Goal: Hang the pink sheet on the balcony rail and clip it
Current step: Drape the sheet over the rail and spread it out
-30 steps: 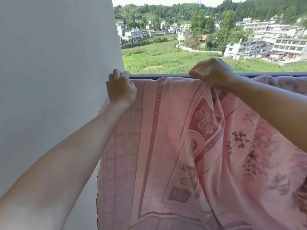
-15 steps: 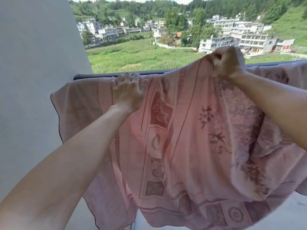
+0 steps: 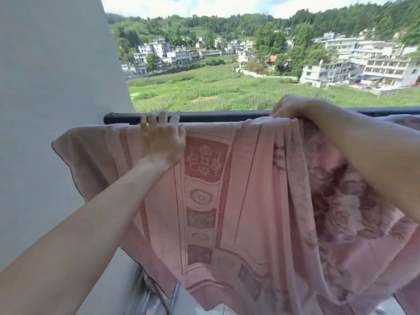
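**A:** What is the biggest thing here?

**B:** The pale wall (image 3: 56,110) on the left, then the pink sheet (image 3: 250,189). The sheet is draped over the balcony rail (image 3: 216,116). It starts just short of the rail's left end, where the bar meets the wall, and runs off past the right edge of view. Most of what shows hangs on the near side. I cannot see how much falls beyond the rail.

**A:** And the hands?

**B:** The left hand (image 3: 162,144) lies flat on the cloth near the rail's left end. Its fingers (image 3: 156,118) are straight and reach over the bar, pressing the sheet down. The right hand (image 3: 295,108) is further along the rail. Its fingers are curled over a gathered bunch of the top fold, gripping it at the bar.

**A:** How will the sheet handle?

**B:** Soft, thin and limp, I judge. It pleats under the right hand and sags at its loose left corner. It looks light enough for one hand, but it could slide on a smooth bar. I would take it along the top fold, draw the bunch out sideways, and pin it where it crosses the rail.

**A:** Any clips?

**B:** None that I can make out. Something metallic (image 3: 156,289) below the sheet's lower edge is too blurred to name.
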Demonstrator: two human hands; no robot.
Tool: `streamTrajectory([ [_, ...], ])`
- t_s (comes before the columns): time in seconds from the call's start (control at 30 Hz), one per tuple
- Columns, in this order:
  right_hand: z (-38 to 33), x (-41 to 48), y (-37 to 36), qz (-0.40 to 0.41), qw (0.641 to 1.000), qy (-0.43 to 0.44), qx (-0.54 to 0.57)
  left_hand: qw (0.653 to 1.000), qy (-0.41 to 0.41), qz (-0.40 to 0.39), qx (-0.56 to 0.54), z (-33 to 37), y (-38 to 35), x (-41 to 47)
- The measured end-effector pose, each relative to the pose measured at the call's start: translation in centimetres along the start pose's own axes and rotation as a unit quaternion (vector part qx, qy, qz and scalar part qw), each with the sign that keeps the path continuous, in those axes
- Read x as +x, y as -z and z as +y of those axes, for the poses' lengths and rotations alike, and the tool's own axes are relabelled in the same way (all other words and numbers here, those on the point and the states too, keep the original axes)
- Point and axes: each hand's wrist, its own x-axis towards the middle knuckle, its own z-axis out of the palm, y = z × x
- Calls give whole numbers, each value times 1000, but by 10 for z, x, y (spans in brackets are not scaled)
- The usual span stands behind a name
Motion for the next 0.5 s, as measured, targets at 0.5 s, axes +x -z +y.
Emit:
streamTrajectory([
  [0.5, 131, -109, 20, 318, 939, 97, 87, 975, -155, -10, -156, 142, -20, -9],
])
